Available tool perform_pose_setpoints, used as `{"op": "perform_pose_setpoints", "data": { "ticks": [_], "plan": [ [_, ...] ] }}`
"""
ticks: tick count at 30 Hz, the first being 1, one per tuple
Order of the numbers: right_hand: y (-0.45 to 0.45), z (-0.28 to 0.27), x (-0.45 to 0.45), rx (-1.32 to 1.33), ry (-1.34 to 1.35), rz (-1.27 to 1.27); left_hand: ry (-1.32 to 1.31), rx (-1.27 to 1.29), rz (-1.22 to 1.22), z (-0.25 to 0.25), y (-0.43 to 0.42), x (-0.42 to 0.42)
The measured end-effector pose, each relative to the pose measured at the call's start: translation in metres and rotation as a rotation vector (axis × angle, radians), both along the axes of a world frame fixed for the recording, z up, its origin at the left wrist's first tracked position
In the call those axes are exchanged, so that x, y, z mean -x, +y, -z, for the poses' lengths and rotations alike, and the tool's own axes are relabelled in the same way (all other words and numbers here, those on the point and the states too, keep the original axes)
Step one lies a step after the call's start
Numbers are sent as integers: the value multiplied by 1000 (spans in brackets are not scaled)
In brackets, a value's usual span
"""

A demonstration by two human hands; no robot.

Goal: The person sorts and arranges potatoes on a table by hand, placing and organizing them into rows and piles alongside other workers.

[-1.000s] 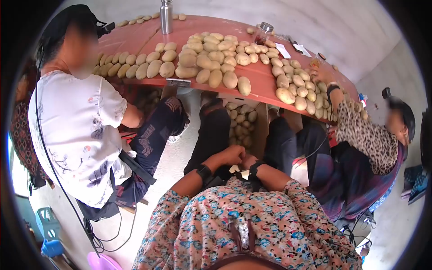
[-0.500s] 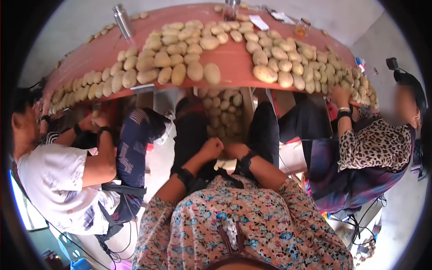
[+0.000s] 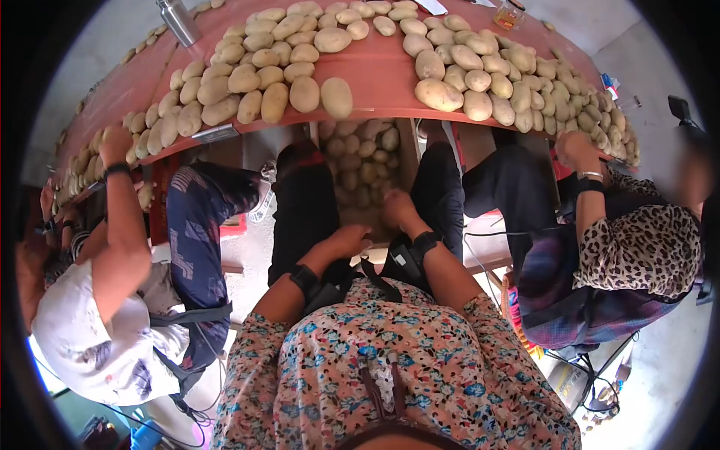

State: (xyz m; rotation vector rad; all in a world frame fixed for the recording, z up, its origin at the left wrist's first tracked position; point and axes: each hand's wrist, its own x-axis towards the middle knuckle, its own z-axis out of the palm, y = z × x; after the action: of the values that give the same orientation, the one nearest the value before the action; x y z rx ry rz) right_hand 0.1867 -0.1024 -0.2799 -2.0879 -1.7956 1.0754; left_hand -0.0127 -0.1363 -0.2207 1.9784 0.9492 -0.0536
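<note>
Low in front of my lap, my left hand [image 3: 349,241] points inward with its fingers curled together; anything inside them is hidden. My right hand [image 3: 399,210] is farther forward, over the near part of a crate [image 3: 409,154] of potatoes [image 3: 366,154] between my knees. Its fingers point away from me and are partly hidden, so I cannot tell whether they hold anything. The crate stands below the edge of a red table [image 3: 367,82]. Black bands circle both my wrists.
Potatoes [image 3: 274,101] lie in dense rows along the table on both sides. A steel bottle [image 3: 178,22] and a glass jar [image 3: 509,13] stand farther back. A person at left reaches a hand [image 3: 115,144] to the potatoes; another at right has a hand [image 3: 576,150] at the table edge.
My right hand has moved forward from beside my left hand to the crate. The person at left has raised a hand from the lap to the table. The view has tilted downward.
</note>
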Motion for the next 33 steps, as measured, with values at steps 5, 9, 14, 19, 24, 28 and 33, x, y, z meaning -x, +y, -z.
{"op": "perform_pose_setpoints", "data": {
  "ticks": [5,9,14,19,24,28,33],
  "plan": [
    [-1,13,-21,56,731,604,-55,-17,-14,1,-6,3],
    [-8,-28,-11,213,653,700,-62,4,0,3,-6,-3],
    [-8,-15,-4,92,451,437,-1,-43,14,7,-9,-2],
    [-16,-47,12,274,567,594,-96,-42,-49,1,-14,-2],
    [-13,-42,11,263,587,567,-104,-38,-38,4,-6,-1],
    [-11,-25,6,271,622,463,-206,-62,-82,4,-2,6],
    [-11,-39,7,260,669,490,-235,-350,-397,-52,25,24]
  ]
}}
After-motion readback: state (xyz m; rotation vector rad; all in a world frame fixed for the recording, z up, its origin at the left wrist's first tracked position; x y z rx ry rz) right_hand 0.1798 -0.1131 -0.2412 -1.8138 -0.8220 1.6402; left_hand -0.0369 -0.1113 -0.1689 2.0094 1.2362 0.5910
